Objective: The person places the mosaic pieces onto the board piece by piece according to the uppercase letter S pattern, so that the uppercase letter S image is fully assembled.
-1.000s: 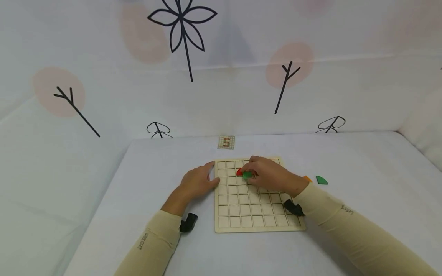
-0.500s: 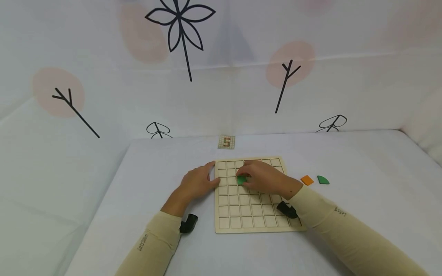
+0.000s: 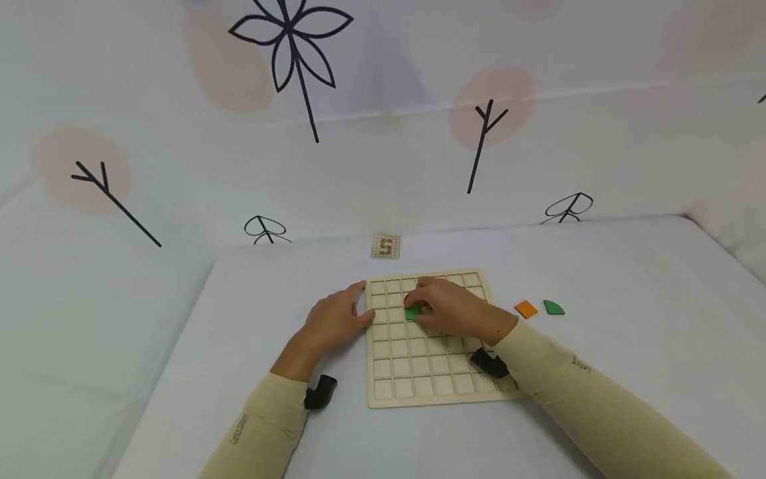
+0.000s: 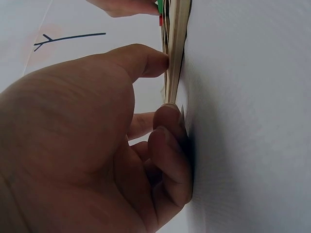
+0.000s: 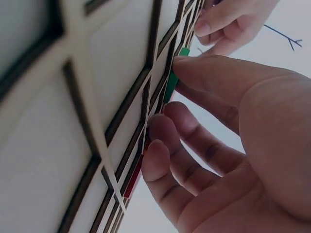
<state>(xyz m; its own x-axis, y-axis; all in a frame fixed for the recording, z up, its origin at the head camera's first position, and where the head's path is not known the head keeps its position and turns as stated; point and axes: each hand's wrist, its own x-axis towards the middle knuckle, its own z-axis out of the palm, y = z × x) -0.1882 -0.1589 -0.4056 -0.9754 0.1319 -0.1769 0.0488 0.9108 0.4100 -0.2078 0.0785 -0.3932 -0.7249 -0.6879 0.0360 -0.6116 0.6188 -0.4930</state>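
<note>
A pale wooden grid board [image 3: 407,386] lies on the white table. My left hand [image 3: 335,318] steadies its left edge, the thumb on the rim and curled fingers against the side in the left wrist view. Over the upper part of the grid, my right hand [image 3: 451,307] pinches a green tile [image 3: 411,313] with thumb and forefinger. That tile [image 5: 171,87] sits at the grid surface in the right wrist view. Part of a red piece [image 3: 407,299] shows just above it, and red [image 5: 132,179] also appears beyond my curled fingers. My right hand hides other cells.
An orange square tile [image 3: 526,309] and a green quarter-round tile [image 3: 554,307] lie right of the board. Behind the board is a small card [image 3: 385,247] with an S-like pattern on a grid. A printed white cloth [image 3: 383,166] rises behind the table.
My right hand has moved slightly left and down, bringing the green tile to a cell below the red piece. The orange tile came into view from behind the wrist. My left hand stays at the edge.
</note>
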